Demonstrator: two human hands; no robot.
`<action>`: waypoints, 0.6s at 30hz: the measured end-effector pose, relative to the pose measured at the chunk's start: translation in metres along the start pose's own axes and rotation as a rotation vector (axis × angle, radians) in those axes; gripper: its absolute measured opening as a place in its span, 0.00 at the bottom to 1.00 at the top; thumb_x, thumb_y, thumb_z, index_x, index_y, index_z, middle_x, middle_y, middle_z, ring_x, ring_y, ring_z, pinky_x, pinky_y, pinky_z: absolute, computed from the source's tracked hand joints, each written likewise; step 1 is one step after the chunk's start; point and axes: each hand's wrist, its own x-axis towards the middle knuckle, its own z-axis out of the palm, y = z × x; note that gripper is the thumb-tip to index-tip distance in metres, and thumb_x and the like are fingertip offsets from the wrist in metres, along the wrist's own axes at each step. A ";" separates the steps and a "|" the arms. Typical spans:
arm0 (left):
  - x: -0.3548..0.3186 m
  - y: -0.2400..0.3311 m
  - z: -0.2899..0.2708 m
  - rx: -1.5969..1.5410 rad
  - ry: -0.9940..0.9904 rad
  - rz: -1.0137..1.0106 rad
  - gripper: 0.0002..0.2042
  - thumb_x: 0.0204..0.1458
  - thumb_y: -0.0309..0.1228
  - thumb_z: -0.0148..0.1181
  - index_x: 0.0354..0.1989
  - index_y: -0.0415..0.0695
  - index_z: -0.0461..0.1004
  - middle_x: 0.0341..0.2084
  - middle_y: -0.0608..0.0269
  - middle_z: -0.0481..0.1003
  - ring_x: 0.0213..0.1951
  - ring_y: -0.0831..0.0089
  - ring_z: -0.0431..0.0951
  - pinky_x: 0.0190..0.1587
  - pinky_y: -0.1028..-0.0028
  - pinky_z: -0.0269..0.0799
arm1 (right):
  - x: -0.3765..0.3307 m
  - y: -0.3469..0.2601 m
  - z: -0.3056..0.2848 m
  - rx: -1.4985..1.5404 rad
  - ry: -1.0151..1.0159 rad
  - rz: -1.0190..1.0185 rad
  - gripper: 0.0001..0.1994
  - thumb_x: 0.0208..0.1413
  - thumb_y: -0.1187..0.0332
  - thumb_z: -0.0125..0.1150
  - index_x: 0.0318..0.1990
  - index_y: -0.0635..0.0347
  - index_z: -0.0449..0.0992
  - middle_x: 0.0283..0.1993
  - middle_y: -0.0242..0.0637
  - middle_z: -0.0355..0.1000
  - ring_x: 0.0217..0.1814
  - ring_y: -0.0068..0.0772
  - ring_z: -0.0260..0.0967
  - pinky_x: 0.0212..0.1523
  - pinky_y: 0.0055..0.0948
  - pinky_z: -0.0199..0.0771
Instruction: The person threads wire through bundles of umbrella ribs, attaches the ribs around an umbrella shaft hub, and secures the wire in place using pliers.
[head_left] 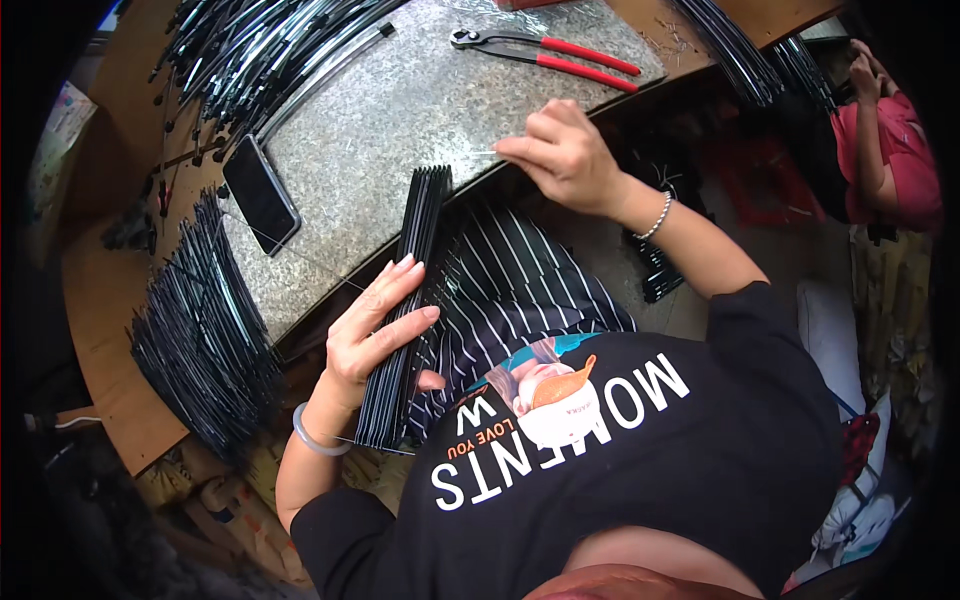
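My left hand (375, 325) is wrapped round a bundle of thin black ribs (425, 215), which look like umbrella ribs. The bundle slants over my lap, its far end at the edge of the grey stone-patterned board (340, 150). Above the board's front edge, my right hand (570, 160) is closed in a pinch on a thin pale wire (482, 153), whose free end points left. Pincers with red handles (590, 62) lie on the board beyond my right hand. Part of the bundle is hidden under my left fingers.
A phone (262, 195) lies at the board's left side. Loose black ribs (205, 330) are piled at the left, and longer dark rods (260, 60) at the far left. More rods (730, 50) overhang the far right edge. Another person's pink sleeve (890, 160) shows at the right.
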 end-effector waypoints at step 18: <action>-0.001 -0.001 0.000 0.042 -0.036 0.009 0.27 0.38 0.51 0.61 0.37 0.39 0.76 0.42 0.40 0.72 0.49 0.48 0.71 0.53 0.55 0.64 | -0.016 -0.015 0.021 0.020 0.071 0.058 0.12 0.43 0.71 0.62 0.39 0.49 0.78 0.21 0.25 0.57 0.31 0.28 0.57 0.46 0.27 0.53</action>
